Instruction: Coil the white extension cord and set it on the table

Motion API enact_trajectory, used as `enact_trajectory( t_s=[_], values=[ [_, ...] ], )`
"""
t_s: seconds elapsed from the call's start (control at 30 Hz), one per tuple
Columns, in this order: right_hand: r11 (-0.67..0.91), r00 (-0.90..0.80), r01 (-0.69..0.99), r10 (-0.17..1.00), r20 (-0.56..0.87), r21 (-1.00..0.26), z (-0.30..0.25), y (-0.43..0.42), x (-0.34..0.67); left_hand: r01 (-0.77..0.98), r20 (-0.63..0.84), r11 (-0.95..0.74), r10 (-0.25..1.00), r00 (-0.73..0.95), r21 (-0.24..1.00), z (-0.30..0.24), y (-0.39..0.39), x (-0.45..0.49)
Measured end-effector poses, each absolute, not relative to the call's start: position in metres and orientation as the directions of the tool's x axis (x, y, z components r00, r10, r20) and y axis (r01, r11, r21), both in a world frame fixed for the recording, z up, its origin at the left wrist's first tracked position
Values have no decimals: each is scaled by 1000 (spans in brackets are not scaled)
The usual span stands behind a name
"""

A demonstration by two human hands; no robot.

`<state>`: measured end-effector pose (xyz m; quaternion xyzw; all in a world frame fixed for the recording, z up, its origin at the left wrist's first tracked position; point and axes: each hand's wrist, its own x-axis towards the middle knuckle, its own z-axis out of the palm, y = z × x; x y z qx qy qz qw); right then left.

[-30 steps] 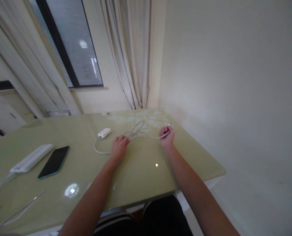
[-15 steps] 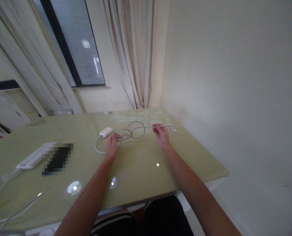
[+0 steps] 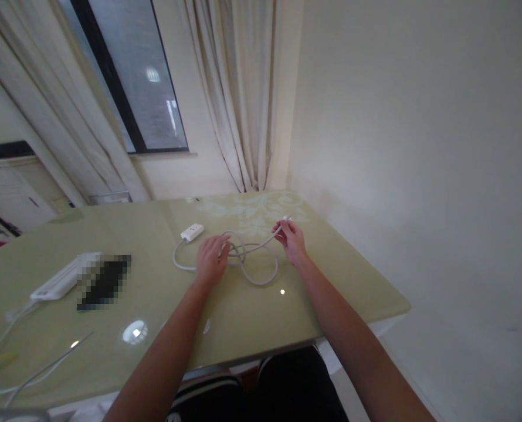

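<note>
A white cable [image 3: 261, 280] lies in loops on the green glass table [image 3: 252, 322], running from a small white adapter box [image 3: 192, 232] at its left end. My left hand [image 3: 211, 260] rests on the crossing of the loops, fingers curled over the cable. My right hand [image 3: 291, 241] pinches the cable close to its free plug end, held a little above the table. One loop of cable lies flat between the two hands.
A white power strip [image 3: 57, 279] and a dark phone [image 3: 105, 282] lie at the left. Thin white cords [image 3: 32, 375] trail over the near left corner. A wall stands close on the right; curtains and a window are behind the table.
My right hand slid along the cable to its plug end and drew it inward. The loops shifted and one dropped flat toward me. My left hand stayed on the crossing.
</note>
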<state>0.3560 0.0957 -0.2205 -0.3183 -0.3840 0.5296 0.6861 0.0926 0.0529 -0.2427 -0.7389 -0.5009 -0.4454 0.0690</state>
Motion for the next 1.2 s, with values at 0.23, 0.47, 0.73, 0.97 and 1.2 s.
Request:
enact_trajectory(
  t_s=[0.23, 0.47, 0.73, 0.97, 1.2],
  values=[
    [191, 160, -584, 980, 118, -789, -220, 96, 355, 772, 545, -626, 686, 481, 107, -246, 47, 103],
    [297, 231, -481, 951, 207, -825, -223, 92, 344, 718, 553, -684, 650, 521, 127, -241, 44, 109],
    [301, 32, -264, 952, 303, -917, -232, 81, 323, 716, 608, -680, 639, 471, 161, -241, 39, 119],
    [298, -211, -70, 929, 306, -952, -242, 73, 298, 675, 625, -654, 694, 357, 341, -240, 40, 120],
    [31, 118, -687, 991, -70, -726, -221, 94, 336, 591, 569, -533, 809, 146, 605, -239, 46, 122]
  ],
)
